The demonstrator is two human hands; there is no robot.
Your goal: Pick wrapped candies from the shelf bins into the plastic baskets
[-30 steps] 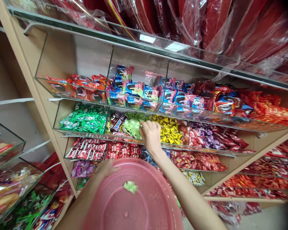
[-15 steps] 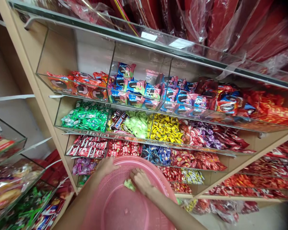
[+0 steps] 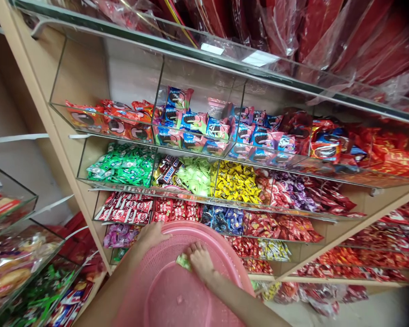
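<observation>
A pink plastic basket with a perforated side tilts toward me at the bottom of the view. My left hand is closed on its far left rim, thumb over the inside edge. Inside the basket, my right hand has its fingers curled over a few light green wrapped candies, pressed near the far wall. Part of those candies is hidden under my fingers. A pile of similar light green candies lies in a shelf bin above the basket.
Glass-fronted bins rise in front of me, holding green candies, yellow candies and blue-wrapped cookies. A glass shelf edge runs overhead. A wooden post stands at left, with more bins beyond it. Bagged sweets lie on the floor at right.
My right hand has shifted very slightly to the right inside the basket, its fingers still over the green candies. The left hand keeps its hold on the rim.
</observation>
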